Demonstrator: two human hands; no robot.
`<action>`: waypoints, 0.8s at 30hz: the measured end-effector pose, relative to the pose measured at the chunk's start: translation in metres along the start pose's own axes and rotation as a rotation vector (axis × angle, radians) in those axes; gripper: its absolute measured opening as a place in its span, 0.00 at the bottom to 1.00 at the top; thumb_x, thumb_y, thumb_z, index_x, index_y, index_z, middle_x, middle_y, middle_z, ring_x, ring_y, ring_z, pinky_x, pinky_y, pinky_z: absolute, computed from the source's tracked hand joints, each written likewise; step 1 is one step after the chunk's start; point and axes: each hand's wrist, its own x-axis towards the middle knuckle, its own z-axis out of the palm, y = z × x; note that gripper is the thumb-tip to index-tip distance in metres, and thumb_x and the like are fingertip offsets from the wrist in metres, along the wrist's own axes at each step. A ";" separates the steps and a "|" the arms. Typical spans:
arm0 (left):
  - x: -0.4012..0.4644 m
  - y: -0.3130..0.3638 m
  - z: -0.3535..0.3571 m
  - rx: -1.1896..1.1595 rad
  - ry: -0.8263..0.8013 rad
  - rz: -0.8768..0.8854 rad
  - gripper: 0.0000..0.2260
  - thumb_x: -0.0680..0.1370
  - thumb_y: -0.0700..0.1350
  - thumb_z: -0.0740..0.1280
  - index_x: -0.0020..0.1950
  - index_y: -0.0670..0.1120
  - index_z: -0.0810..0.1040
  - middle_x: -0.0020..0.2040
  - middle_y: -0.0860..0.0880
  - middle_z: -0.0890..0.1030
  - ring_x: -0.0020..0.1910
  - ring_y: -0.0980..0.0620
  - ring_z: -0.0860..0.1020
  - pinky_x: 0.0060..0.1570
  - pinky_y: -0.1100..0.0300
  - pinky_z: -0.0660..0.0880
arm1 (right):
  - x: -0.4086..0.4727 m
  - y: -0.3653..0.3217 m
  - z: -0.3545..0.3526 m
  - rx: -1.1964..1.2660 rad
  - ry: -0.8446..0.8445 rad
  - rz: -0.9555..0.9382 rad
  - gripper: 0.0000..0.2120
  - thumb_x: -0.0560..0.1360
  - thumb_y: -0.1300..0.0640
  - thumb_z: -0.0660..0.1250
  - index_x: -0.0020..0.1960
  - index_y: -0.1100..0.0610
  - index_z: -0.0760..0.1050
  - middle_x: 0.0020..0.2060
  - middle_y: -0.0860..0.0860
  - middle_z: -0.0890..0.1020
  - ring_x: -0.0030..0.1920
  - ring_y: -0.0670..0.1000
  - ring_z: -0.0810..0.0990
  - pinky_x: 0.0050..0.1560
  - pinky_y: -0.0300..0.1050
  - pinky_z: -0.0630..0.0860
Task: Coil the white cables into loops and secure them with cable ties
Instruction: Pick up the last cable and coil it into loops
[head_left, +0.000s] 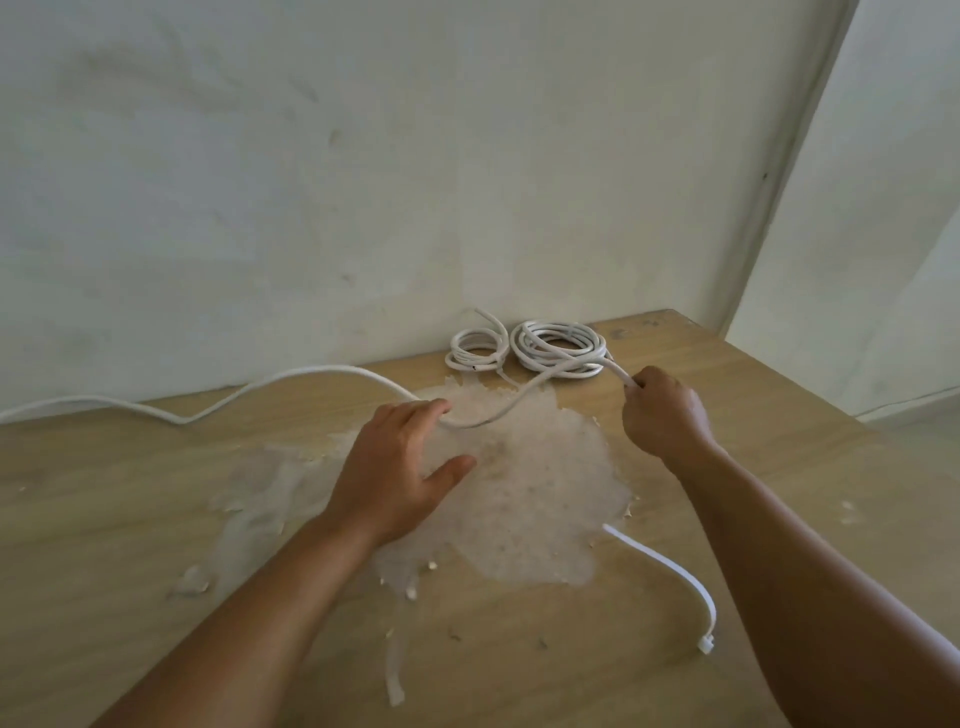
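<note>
We have a single view, from the camera on the person's head, looking forward and steeply down onto a wooden table (156, 519) and on to the pale wall (311, 156) behind it. The wide lens bows the table's far edge. Both forearms enter from the bottom corners, so we sit close above them; the left hand (400, 467) and right hand (665, 415) lie near the middle of the picture. Beyond the fingertips (441, 406) we see the table's far edge meeting the wall. Nearer us than the fingers, the tabletop fills the lower half. To the right of the right hand's fingers the table's corner falls away. No second view shares this scene.
</note>
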 end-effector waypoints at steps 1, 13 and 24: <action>-0.005 -0.004 -0.006 -0.001 -0.015 0.001 0.33 0.76 0.67 0.61 0.73 0.46 0.74 0.67 0.48 0.79 0.67 0.47 0.73 0.67 0.51 0.70 | -0.007 -0.009 -0.004 0.071 -0.013 -0.009 0.12 0.83 0.51 0.59 0.52 0.57 0.77 0.45 0.56 0.82 0.45 0.58 0.78 0.41 0.49 0.71; -0.036 -0.009 -0.061 -0.131 0.005 -0.030 0.26 0.83 0.50 0.66 0.80 0.50 0.64 0.76 0.52 0.69 0.76 0.53 0.63 0.70 0.65 0.57 | -0.117 -0.082 -0.069 1.108 -0.646 0.207 0.15 0.85 0.46 0.60 0.44 0.55 0.71 0.26 0.46 0.63 0.21 0.44 0.59 0.19 0.35 0.53; -0.044 0.006 -0.052 -0.569 -0.102 -0.189 0.08 0.85 0.55 0.59 0.60 0.56 0.74 0.58 0.57 0.81 0.61 0.54 0.78 0.64 0.49 0.74 | -0.190 -0.137 -0.090 1.549 -0.951 0.163 0.19 0.84 0.46 0.59 0.41 0.57 0.75 0.26 0.45 0.60 0.20 0.42 0.59 0.18 0.34 0.53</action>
